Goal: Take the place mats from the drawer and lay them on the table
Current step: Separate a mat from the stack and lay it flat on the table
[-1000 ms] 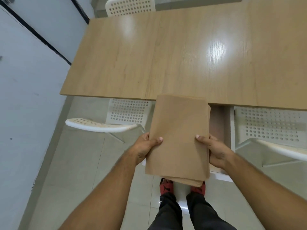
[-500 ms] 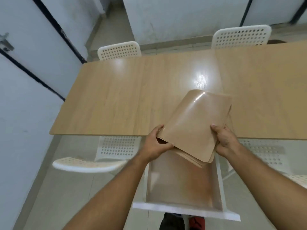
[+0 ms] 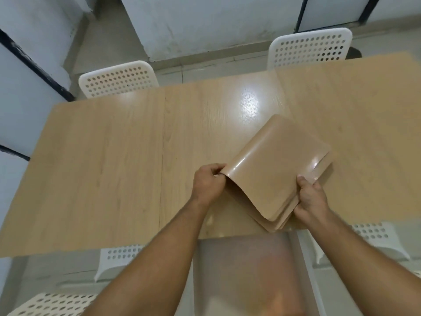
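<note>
The place mats (image 3: 276, 169) now over the table (image 3: 102, 169), long axis far-right; both hands' grip holds them.

— What did you do with the stack of place mats (image 3: 276, 172) in that last second?

— You lifted it out of the open drawer (image 3: 245, 270), where you had held it flat above your feet, and carried it forward over the table (image 3: 109, 169). It turned askew, its far end swinging to the right.

— And your hands?

— Your left hand (image 3: 208, 184) moved from the stack's left side to its near left corner and peeled the top mat up into a curl. Your right hand (image 3: 311, 198) slid to the near right corner and clamped the rest.

— Anything else?

— Your view rose: the far chairs (image 3: 118, 79) and wall came into sight.
</note>
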Demonstrator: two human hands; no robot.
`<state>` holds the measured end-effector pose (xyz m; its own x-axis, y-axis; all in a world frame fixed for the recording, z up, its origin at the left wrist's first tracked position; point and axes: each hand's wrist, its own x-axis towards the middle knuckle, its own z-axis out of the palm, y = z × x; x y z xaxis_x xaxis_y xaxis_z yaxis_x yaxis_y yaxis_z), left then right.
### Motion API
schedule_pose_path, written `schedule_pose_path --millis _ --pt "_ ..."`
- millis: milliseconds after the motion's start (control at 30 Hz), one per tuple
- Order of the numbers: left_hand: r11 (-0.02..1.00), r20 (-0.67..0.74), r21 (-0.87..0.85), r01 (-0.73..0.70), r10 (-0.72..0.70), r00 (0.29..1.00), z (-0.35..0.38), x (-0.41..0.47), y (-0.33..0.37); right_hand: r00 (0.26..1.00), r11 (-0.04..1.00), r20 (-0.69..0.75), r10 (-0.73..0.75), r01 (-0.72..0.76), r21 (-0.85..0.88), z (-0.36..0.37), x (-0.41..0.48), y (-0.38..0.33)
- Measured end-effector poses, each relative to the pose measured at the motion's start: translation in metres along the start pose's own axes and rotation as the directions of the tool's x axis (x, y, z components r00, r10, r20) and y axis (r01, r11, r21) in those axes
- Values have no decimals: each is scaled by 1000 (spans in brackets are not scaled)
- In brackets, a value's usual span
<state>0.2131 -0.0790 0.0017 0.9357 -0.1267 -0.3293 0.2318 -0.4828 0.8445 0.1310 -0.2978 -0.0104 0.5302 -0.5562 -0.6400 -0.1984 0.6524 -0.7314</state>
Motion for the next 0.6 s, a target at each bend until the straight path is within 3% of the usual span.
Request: schedule_pose_path --millis 100,167,333,400,600 --pt "969 -112 -173 177 -198 974 0 39 -1 1000 1000 -13 -28 28 1 4 20 3" --pt "914 -110 -287 287 -329 938 -1 49 3 999 998 19 -50 50 -23 5 24 6" --pt "835 -218 -354 421 -511 831 3 62 3 1000 1000 30 7 -7 9 9 12 24" --pt "838 -290 -351 418 -521 802 4 62 7 999 999 21 30 -31 27 8 9 29" --pt "912 -394 -168 373 -409 823 6 37 13 992 994 84 91 -96 57 8 -13 25"
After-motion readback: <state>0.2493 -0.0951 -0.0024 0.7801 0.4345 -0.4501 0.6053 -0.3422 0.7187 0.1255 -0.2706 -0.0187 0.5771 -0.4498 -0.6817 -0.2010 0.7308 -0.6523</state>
